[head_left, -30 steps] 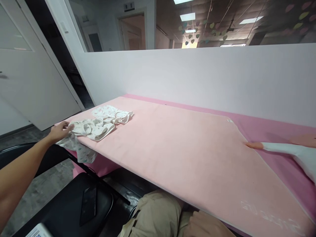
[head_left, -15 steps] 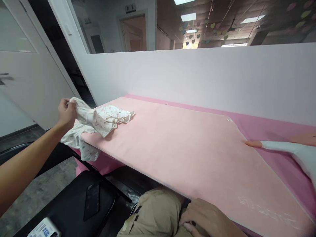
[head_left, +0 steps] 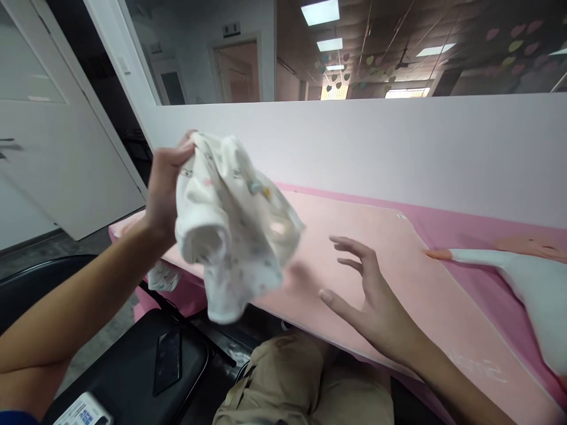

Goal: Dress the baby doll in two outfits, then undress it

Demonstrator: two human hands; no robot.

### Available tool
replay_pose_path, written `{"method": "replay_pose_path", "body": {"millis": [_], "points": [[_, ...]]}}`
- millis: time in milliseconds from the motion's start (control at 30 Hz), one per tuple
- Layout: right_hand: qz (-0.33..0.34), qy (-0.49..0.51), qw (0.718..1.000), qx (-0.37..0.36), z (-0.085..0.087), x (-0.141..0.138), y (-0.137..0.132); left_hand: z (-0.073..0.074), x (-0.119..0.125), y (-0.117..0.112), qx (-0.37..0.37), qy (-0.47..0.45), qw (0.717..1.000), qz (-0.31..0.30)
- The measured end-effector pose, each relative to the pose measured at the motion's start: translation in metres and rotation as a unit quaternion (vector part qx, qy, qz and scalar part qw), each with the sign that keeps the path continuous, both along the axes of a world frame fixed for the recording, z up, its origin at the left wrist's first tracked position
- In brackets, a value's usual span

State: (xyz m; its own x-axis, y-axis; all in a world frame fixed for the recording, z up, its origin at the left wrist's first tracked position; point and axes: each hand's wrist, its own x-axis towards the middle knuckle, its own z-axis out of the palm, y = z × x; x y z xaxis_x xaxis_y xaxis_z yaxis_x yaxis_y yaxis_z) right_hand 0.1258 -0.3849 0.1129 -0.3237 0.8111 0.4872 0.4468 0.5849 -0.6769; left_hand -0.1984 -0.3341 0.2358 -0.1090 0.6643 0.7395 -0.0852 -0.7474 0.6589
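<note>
My left hand is raised above the near left part of the table and grips a white baby garment with a small printed pattern. The garment hangs bunched and blurred in the air over the pink mat. My right hand hovers over the mat just right of the garment, fingers spread, holding nothing. A second patterned white piece hangs off the table's left edge, mostly hidden behind my left arm.
A white and peach item lies on the darker pink cover at the right. A white partition wall runs behind the table. A black chair with a dark phone stands at lower left, beside my khaki-clad lap.
My left hand has lifted the garment off the table's left end and swung it right and up. My right hand has risen from my lap to above the mat, fingers opening.
</note>
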Motion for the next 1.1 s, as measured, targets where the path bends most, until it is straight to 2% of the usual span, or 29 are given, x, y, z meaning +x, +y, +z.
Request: {"method": "replay_pose_path", "body": {"millis": [67,133,200,267,300,367,500,600,700,833,967,1033,1100], "points": [[0.032,0.033,0.999,-0.03,0.011,-0.009,0.006,-0.003,0.024,-0.023,-0.043,0.013,0.991,-0.126],[0.091,0.052,0.989,-0.104,0.017,-0.012,0.008,-0.011,0.039,-0.038,-0.075,0.035,0.972,-0.22],[0.152,0.045,0.963,-0.217,0.017,-0.008,0.004,-0.022,0.045,-0.045,-0.104,0.064,0.95,-0.287],[0.179,0.039,0.934,-0.306,0.013,0.002,-0.005,-0.035,0.045,-0.045,-0.133,0.105,0.931,-0.322],[0.176,0.042,0.927,-0.329,0.011,0.009,-0.011,-0.042,0.043,-0.043,-0.146,0.129,0.926,-0.323],[0.141,0.054,0.932,-0.329,0.008,0.023,-0.025,-0.057,0.038,-0.038,-0.169,0.168,0.922,-0.304],[0.03,0.016,0.974,-0.224,0.007,0.044,-0.049,-0.089,0.035,-0.032,-0.257,0.195,0.903,-0.283],[-0.024,-0.025,0.988,-0.15,0.011,0.051,-0.06,-0.106,0.041,-0.035,-0.308,0.205,0.889,-0.269],[-0.062,-0.055,0.99,-0.113,0.017,0.052,-0.065,-0.11,0.051,-0.04,-0.303,0.22,0.896,-0.239],[-0.12,-0.098,0.983,-0.095,0.025,0.056,-0.065,-0.104,0.059,-0.039,-0.273,0.245,0.914,-0.176],[-0.154,-0.145,0.972,-0.1,0.038,0.068,-0.047,-0.099,0.063,-0.012,-0.248,0.278,0.916,-0.148],[-0.158,-0.165,0.968,-0.1,0.046,0.076,-0.019,-0.099,0.069,0.018,-0.246,0.288,0.913,-0.154],[-0.151,-0.192,0.964,-0.103,0.05,0.086,0.028,-0.103,0.08,0.063,-0.255,0.286,0.91,-0.158]]}}
